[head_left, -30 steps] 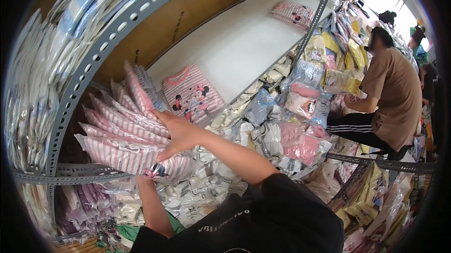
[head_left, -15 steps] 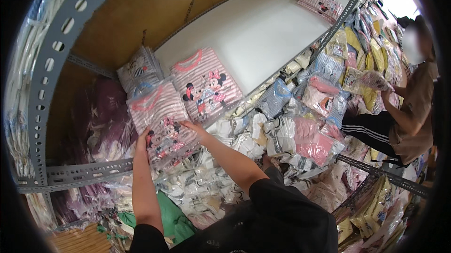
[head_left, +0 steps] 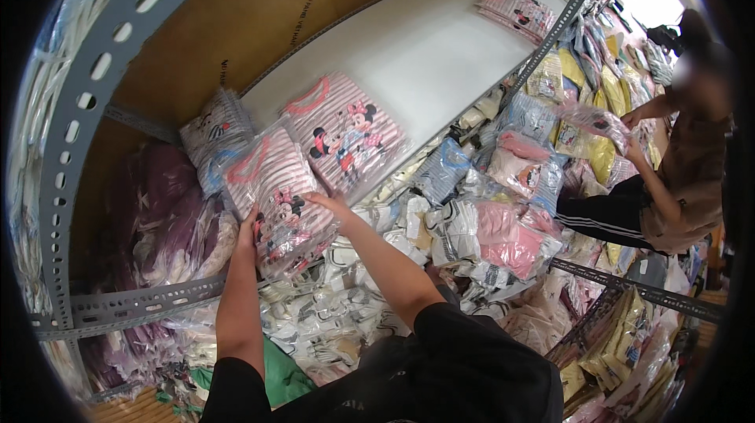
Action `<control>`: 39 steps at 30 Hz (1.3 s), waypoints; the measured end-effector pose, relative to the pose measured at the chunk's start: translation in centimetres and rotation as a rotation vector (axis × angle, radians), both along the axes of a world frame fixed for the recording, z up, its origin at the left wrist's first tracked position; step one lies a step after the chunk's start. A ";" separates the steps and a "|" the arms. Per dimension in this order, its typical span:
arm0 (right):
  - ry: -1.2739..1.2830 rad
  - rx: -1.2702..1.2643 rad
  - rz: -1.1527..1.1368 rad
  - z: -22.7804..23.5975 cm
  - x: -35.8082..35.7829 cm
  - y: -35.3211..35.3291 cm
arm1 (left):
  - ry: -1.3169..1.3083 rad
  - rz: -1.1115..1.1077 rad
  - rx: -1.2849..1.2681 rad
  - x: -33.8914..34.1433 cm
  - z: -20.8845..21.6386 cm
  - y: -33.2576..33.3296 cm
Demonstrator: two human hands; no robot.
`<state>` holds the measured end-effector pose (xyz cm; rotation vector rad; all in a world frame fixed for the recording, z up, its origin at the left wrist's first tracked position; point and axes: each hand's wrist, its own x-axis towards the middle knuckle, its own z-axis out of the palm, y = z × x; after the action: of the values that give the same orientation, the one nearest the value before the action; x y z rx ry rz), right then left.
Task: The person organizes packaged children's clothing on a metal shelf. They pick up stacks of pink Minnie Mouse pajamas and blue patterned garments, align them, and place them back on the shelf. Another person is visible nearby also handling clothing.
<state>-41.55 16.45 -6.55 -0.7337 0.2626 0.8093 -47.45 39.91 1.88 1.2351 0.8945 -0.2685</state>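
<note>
Both my hands grip a bagged pink-and-white striped shirt with a cartoon mouse print and a pink collar. My left hand holds its left edge, and my right hand has its right edge, fingertips on the plastic. Some of my fingers are hidden beneath it. Just beyond, on the white shelf board, lies a stack of matching bagged striped shirts. The held shirt overlaps that stack's left side in this view. Grey striped bagged clothes sit behind it on the left.
Purple bagged clothes fill the left corner by a grey perforated shelf post. White bagged garments heap below. More striped packs lie at the board's far end. On the right, a person handles a plastic-wrapped pack.
The shirt in my hands has shifted slightly to the right in the view and turned a little. On the right, the person has raised their pack and brought both hands to it.
</note>
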 end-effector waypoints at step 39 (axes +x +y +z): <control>-0.466 -0.309 -0.065 -2.4 6.6 -7.1 | -0.061 0.016 -0.122 3.5 -3.0 -5.0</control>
<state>-34.99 9.37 -8.93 -1.1744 -0.0113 0.5197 -43.99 34.90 -1.08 1.1172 0.8230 -0.2675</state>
